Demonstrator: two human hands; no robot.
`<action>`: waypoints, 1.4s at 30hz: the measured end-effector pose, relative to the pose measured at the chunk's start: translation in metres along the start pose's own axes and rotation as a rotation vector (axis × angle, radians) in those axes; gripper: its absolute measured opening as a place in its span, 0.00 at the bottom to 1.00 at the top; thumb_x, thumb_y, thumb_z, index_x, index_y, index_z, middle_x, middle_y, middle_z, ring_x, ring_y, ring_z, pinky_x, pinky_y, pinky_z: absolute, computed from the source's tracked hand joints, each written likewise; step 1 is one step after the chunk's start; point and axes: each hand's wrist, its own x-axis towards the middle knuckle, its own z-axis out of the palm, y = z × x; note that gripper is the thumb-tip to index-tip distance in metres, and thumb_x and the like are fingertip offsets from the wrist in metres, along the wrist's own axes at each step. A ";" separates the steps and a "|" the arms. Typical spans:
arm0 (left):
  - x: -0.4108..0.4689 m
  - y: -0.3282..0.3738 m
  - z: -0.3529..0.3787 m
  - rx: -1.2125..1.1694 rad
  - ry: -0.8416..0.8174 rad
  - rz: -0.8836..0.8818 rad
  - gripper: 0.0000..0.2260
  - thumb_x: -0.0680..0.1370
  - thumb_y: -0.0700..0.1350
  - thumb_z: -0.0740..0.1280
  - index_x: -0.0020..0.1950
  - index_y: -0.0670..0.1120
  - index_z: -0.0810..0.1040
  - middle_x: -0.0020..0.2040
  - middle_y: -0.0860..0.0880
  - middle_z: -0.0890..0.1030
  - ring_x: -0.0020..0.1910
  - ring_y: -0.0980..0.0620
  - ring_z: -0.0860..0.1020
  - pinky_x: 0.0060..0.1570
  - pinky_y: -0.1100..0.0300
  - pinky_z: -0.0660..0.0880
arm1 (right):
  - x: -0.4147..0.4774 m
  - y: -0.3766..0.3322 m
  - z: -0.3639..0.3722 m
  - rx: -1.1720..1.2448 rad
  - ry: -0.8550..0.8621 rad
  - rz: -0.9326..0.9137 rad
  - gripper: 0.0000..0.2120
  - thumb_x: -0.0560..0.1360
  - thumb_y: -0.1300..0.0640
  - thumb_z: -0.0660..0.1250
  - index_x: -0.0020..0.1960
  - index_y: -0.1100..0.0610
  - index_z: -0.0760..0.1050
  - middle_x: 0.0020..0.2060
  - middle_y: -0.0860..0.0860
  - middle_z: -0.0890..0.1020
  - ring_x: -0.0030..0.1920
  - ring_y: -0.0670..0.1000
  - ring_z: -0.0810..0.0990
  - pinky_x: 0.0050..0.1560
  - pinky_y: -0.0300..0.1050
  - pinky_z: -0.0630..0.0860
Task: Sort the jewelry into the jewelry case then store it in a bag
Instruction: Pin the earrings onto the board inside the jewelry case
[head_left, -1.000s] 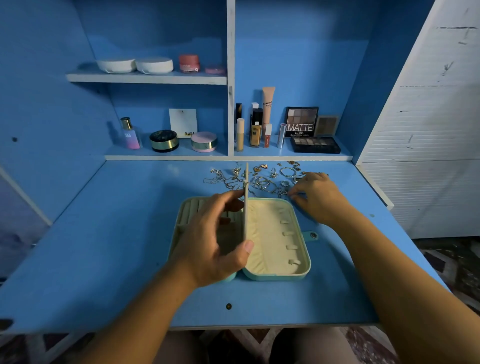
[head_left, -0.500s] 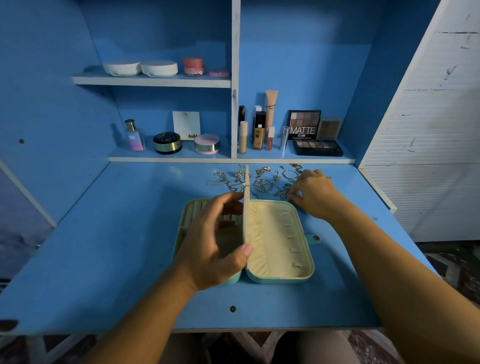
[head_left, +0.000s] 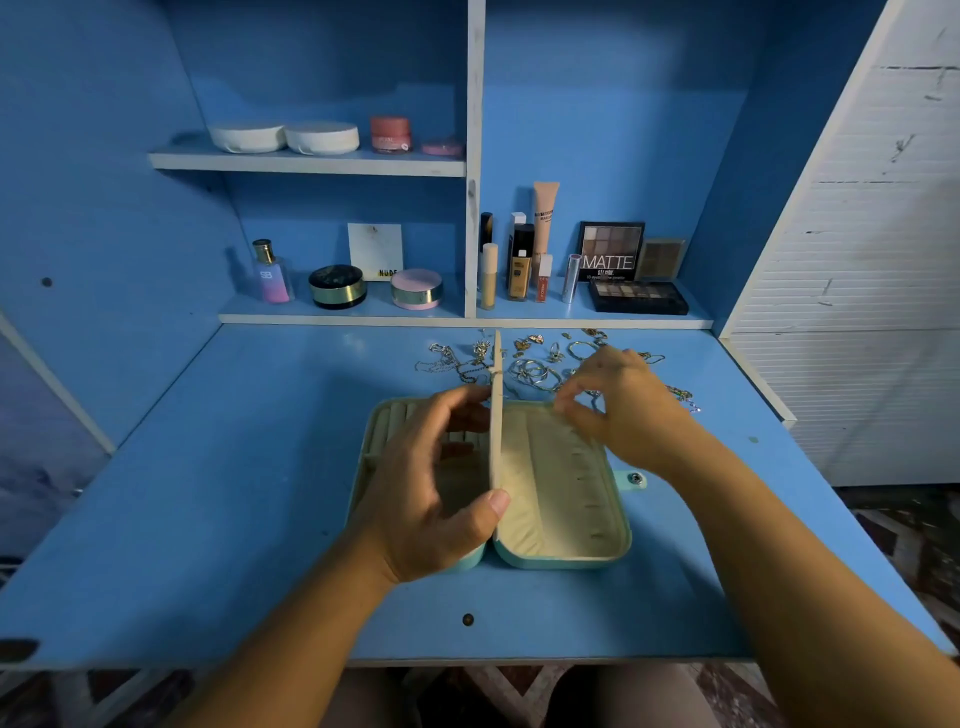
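Setting: blue desk (head_left: 208, 519) with blue shelves built in behind it, seen from above by the person seated at it
Jewelry case: pale green jewelry case (head_left: 566, 551) lying open and flat in the middle of the desk, cream lining facing up, ring rolls in its left half, a row of small hooks in its right half
Middle panel: cream middle panel (head_left: 496, 447) standing upright on edge between the two halves
Left hand: left hand (head_left: 431, 493) grips the middle panel, thumb against its near edge, fingers curled round its far end
Right hand: right hand (head_left: 623, 410) hovers over the far right corner of the case, thumb and forefinger drawn close together; blurred, so I cannot tell whether they pinch anything
Jewelry: loose jewelry (head_left: 535, 371) of silver and gold rings, bangles and chains scattered on the desk just behind the case
Snap tab: green snap tab (head_left: 635, 478) sticking out from the right side of the case
Lower shelf: perfume bottle (head_left: 271, 273), round jars, tubes and a palette marked MATTE (head_left: 610, 252)
Upper shelf: two white compacts (head_left: 283, 136) and a pink jar (head_left: 390, 134)
Right edge: white slatted cabinet (head_left: 857, 312)
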 end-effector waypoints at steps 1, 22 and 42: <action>0.000 0.000 0.000 -0.003 0.001 0.001 0.32 0.67 0.56 0.67 0.68 0.45 0.69 0.59 0.60 0.75 0.60 0.51 0.77 0.55 0.54 0.78 | -0.005 -0.005 0.004 -0.018 -0.015 -0.036 0.04 0.75 0.54 0.70 0.48 0.51 0.82 0.48 0.48 0.74 0.52 0.50 0.69 0.52 0.45 0.67; 0.000 0.000 0.001 -0.025 -0.005 -0.010 0.31 0.67 0.54 0.67 0.69 0.48 0.68 0.60 0.59 0.76 0.61 0.50 0.77 0.55 0.54 0.78 | -0.010 -0.023 0.004 -0.143 -0.264 -0.035 0.07 0.77 0.54 0.65 0.52 0.53 0.81 0.48 0.49 0.76 0.45 0.48 0.76 0.48 0.41 0.74; 0.000 -0.002 0.002 -0.031 -0.013 -0.043 0.32 0.67 0.53 0.68 0.69 0.43 0.69 0.61 0.48 0.77 0.60 0.45 0.78 0.54 0.44 0.78 | -0.039 -0.082 0.028 1.159 0.250 0.172 0.02 0.75 0.64 0.66 0.45 0.61 0.78 0.36 0.48 0.83 0.36 0.43 0.80 0.41 0.34 0.76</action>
